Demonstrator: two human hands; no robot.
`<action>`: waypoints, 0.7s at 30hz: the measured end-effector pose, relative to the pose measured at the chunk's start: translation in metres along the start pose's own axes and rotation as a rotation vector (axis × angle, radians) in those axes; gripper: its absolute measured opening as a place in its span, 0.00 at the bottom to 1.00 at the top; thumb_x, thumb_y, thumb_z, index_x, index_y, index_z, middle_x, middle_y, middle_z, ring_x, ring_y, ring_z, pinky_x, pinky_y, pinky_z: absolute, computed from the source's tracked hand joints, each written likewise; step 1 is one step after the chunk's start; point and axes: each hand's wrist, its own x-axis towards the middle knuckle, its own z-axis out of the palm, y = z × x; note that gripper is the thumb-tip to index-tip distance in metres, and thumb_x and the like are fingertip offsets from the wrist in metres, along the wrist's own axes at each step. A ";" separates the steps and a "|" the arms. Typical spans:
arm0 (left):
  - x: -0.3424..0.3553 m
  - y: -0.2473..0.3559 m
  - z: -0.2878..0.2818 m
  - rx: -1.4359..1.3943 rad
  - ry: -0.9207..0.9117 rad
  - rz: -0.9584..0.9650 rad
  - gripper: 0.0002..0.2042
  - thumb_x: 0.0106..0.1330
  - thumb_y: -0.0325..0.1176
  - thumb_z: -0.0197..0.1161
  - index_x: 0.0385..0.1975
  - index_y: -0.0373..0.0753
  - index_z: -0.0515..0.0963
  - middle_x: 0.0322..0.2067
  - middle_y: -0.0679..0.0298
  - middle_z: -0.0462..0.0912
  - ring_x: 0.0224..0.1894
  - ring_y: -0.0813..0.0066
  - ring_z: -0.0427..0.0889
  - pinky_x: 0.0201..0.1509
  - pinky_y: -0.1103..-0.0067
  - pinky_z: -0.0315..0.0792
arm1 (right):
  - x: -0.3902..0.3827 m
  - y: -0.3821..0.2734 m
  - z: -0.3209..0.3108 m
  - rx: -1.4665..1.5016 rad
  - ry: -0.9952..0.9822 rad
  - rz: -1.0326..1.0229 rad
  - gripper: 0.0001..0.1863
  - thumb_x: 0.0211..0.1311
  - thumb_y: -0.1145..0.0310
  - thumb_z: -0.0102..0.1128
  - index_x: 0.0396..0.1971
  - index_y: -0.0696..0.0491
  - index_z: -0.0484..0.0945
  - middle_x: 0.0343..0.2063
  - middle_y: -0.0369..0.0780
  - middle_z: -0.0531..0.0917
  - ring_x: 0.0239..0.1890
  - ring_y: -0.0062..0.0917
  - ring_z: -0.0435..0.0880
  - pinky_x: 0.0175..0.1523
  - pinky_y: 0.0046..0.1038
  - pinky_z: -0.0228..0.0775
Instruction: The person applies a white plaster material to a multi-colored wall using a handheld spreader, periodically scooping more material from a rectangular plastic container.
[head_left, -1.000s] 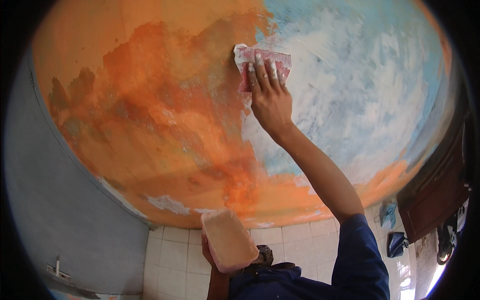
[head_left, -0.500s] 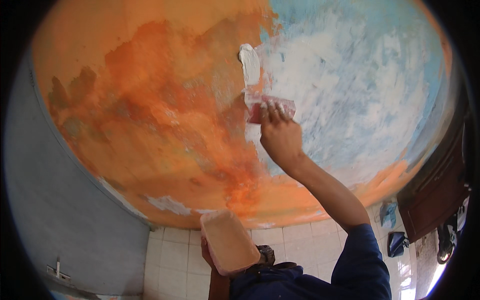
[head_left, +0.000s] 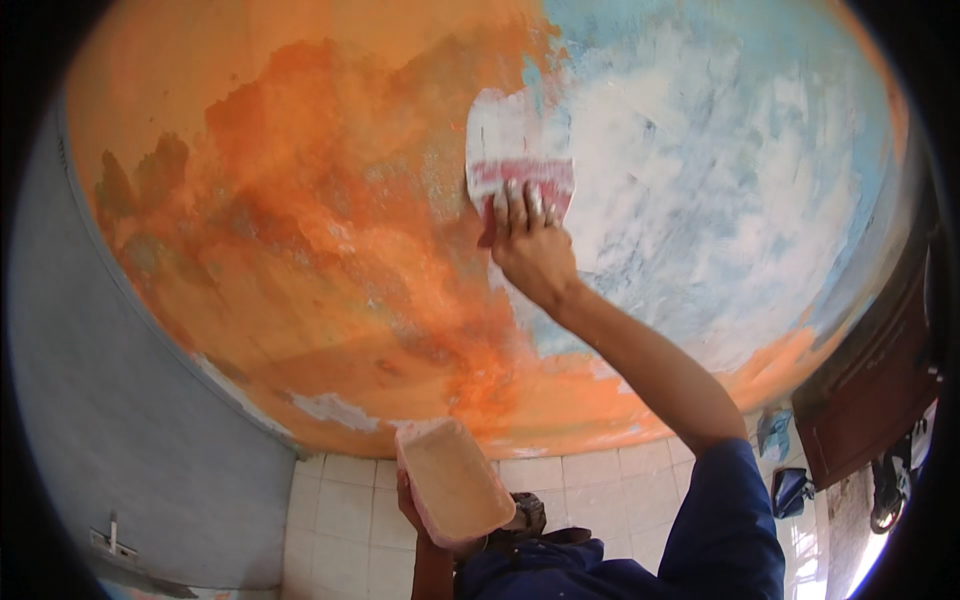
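Note:
My right hand (head_left: pixel 535 258) grips a flat reddish-pink putty scraper (head_left: pixel 560 195) smeared with white, its fingers spread over the blade and closed on it. The scraper lies against the wall, where orange paint meets a white-coated area. Just above it is a smooth band of white putty (head_left: pixel 500 125). White smears mark my fingertips. Lower down, my left hand (head_left: pixel 406 502) holds a pink rectangular tub (head_left: pixel 478 534) at its left side; the tub's inside looks beige, and most of that hand is hidden behind it.
The painted wall (head_left: pixel 330 200) fills the upper view, orange on the left and whitish blue on the right. A grey wall (head_left: pixel 130 400) stands at left. Pale floor tiles (head_left: pixel 340 510) lie below. At right are a brown door (head_left: pixel 870 390), a blue bag (head_left: pixel 773 435) and a dark blue item (head_left: pixel 791 490).
My right hand has moved up and slightly left with the scraper, which has turned. The thick white putty strip is now spread into a wider, flatter band. The tub has shifted slightly left.

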 end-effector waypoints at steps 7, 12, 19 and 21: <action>-0.002 -0.001 -0.006 0.006 0.003 -0.009 0.29 0.69 0.56 0.41 0.61 0.41 0.63 0.54 0.55 0.72 0.53 0.58 0.75 0.56 0.61 0.72 | -0.066 -0.029 0.004 0.106 -0.156 -0.040 0.26 0.60 0.61 0.54 0.47 0.71 0.71 0.51 0.65 0.71 0.52 0.57 0.75 0.50 0.48 0.74; -0.013 0.001 0.003 -0.020 -0.022 0.002 0.28 0.69 0.55 0.42 0.62 0.41 0.62 0.55 0.55 0.71 0.54 0.58 0.74 0.57 0.61 0.71 | -0.064 -0.003 -0.024 0.226 -0.236 0.007 0.20 0.56 0.71 0.52 0.49 0.64 0.73 0.53 0.56 0.73 0.50 0.46 0.78 0.50 0.40 0.75; -0.010 0.000 0.021 -0.020 -0.089 -0.005 0.28 0.68 0.52 0.44 0.63 0.41 0.59 0.57 0.54 0.69 0.57 0.58 0.72 0.58 0.62 0.70 | 0.060 0.057 -0.047 0.042 0.300 0.191 0.30 0.45 0.83 0.51 0.55 0.57 0.71 0.55 0.47 0.75 0.55 0.38 0.76 0.49 0.31 0.76; -0.005 -0.002 0.029 -0.017 -0.114 -0.003 0.28 0.68 0.51 0.45 0.64 0.41 0.59 0.58 0.54 0.69 0.57 0.57 0.72 0.58 0.62 0.70 | 0.069 0.055 -0.026 0.005 0.282 0.195 0.29 0.48 0.80 0.51 0.56 0.60 0.69 0.56 0.49 0.73 0.56 0.43 0.74 0.51 0.33 0.75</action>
